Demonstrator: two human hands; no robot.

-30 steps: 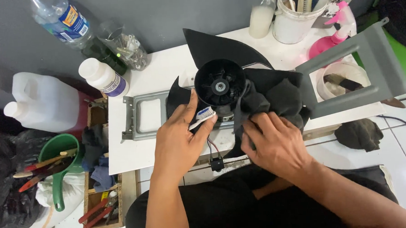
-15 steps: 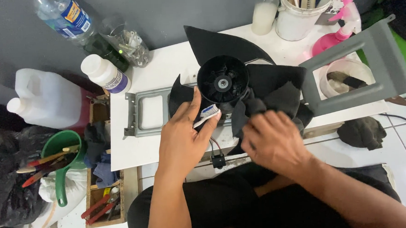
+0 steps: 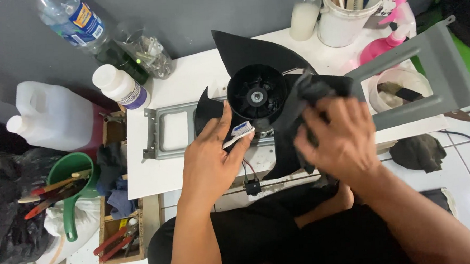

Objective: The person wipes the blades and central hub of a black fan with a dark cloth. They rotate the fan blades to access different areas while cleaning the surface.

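Observation:
A black fan impeller (image 3: pixel 257 94) with broad blades lies on a white table (image 3: pixel 190 76), its round hub facing up. My left hand (image 3: pixel 212 162) rests against the hub's left side and holds a white toothbrush (image 3: pixel 239 133) with blue bristles. My right hand (image 3: pixel 338 138) presses a dark cloth (image 3: pixel 310 94) onto the right blade. A grey metal bracket (image 3: pixel 163 132) lies flat under the fan's left edge. Thin wires with a small black connector (image 3: pixel 252 186) hang off the table's front.
A white jug (image 3: pixel 54 116), clear bottle (image 3: pixel 71 20), white-capped bottle (image 3: pixel 121 88) and green cup of brushes (image 3: pixel 62 179) stand at left. A white tub of tools (image 3: pixel 346 13), pink spray bottle (image 3: pixel 387 38) and grey metal frame (image 3: pixel 428 71) sit at right. Pliers (image 3: pixel 115 240) lie in a low wooden box.
My right hand with the cloth has slid up and to the right across the fan blade. My left hand has kept its place at the hub with the toothbrush.

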